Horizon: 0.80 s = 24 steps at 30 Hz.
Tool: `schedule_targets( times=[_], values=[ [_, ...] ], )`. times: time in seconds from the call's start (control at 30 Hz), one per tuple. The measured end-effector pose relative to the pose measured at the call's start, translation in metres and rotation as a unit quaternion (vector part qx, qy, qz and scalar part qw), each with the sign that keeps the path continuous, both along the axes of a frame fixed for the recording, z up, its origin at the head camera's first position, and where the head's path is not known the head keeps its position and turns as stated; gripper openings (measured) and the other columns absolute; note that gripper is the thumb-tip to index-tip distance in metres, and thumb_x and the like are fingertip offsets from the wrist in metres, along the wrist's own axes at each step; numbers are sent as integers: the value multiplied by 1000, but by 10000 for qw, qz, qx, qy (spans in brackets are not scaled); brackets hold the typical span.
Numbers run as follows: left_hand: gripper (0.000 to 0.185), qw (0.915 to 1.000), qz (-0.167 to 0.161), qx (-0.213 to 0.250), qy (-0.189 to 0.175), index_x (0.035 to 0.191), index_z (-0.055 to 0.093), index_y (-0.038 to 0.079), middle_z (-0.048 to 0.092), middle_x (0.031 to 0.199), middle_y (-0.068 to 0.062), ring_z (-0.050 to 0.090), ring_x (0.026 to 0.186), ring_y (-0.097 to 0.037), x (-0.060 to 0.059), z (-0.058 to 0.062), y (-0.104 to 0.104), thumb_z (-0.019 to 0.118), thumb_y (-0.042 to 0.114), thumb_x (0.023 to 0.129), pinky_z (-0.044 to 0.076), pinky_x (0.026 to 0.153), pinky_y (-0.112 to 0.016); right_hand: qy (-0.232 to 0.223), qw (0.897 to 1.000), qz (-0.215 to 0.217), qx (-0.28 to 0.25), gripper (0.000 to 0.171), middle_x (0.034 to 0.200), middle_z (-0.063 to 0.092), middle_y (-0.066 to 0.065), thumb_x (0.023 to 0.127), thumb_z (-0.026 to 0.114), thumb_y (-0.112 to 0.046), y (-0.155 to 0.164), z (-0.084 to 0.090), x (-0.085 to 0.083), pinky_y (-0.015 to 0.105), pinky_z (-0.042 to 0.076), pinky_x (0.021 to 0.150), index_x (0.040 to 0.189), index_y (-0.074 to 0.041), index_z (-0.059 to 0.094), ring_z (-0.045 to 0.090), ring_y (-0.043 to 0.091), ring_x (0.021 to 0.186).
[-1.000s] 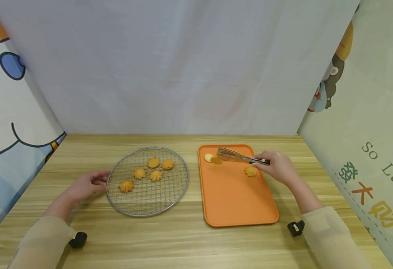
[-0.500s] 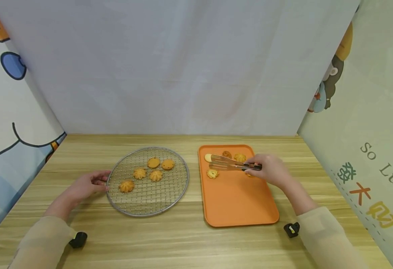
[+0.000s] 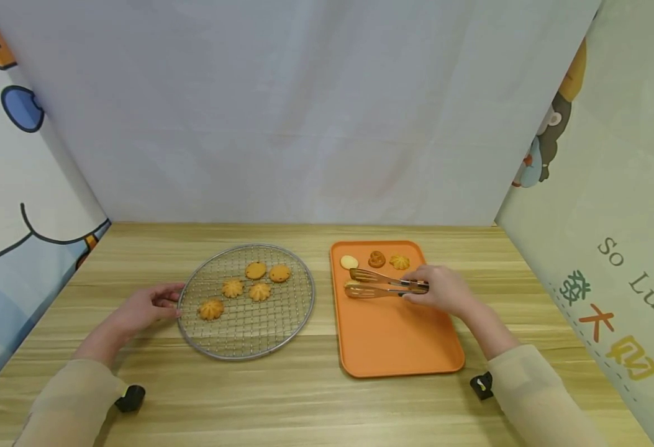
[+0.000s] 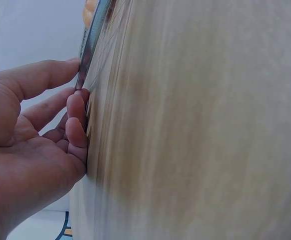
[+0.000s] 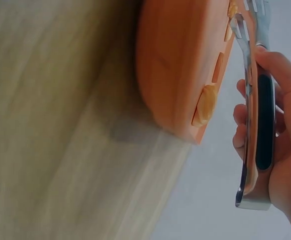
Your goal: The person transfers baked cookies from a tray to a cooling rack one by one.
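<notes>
My left hand (image 3: 146,307) pinches the rim of a round wire cooling rack (image 3: 282,338) between thumb and fingers, as the left wrist view shows close up. Several golden cookies (image 3: 233,287) lie on the mesh. My right hand (image 3: 441,287) grips metal tongs (image 3: 385,282) with dark handle grips over the orange tray (image 3: 396,341). The tongs' two slotted ends stand apart, around or over a cookie (image 3: 352,284) that they partly cover. Along the tray's far side lie a pale round cookie (image 3: 349,262), a brown swirled cookie (image 3: 376,259) and a ridged cookie (image 3: 399,262).
The rack and tray stand side by side on a wood-grain table (image 3: 237,397), with a gap between them. A pale curtain (image 3: 304,124) closes off the back. Printed panels stand at left and right. In the right wrist view, a cookie (image 5: 205,106) lies near the tray's edge.
My right hand has moved left and toward me with the tongs, whose ends have spread apart. The cookies along the tray's far side have come into view. My left hand has stayed still.
</notes>
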<state>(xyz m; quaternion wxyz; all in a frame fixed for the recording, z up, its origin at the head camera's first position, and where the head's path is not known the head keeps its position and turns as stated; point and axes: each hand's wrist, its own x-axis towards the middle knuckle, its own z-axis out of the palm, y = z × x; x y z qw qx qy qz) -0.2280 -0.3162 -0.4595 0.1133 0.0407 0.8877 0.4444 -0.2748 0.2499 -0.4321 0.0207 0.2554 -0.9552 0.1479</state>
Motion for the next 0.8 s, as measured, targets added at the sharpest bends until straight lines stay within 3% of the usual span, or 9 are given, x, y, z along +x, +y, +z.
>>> schedule_targets(
  times=[0.43, 0.8],
  values=[
    [67, 10000, -27, 37, -58, 140, 35, -10, 47, 124, -27, 51, 99, -19, 1, 2, 0, 67, 14, 87, 47, 73, -21, -92, 9996, 63, -255, 31, 92, 71, -1, 80, 75, -30, 1, 2, 2, 28, 40, 58, 107, -14, 72, 53, 9, 68],
    [66, 9999, -43, 73, -100, 141, 34, -9, 47, 125, -27, 51, 100, -21, 1, 2, -1, 66, 13, 88, 47, 73, -21, -91, 9992, 139, -358, 29, 94, 71, 1, 80, 75, -28, 3, 7, 5, 26, 40, 57, 106, -13, 73, 53, 7, 66]
  ],
)
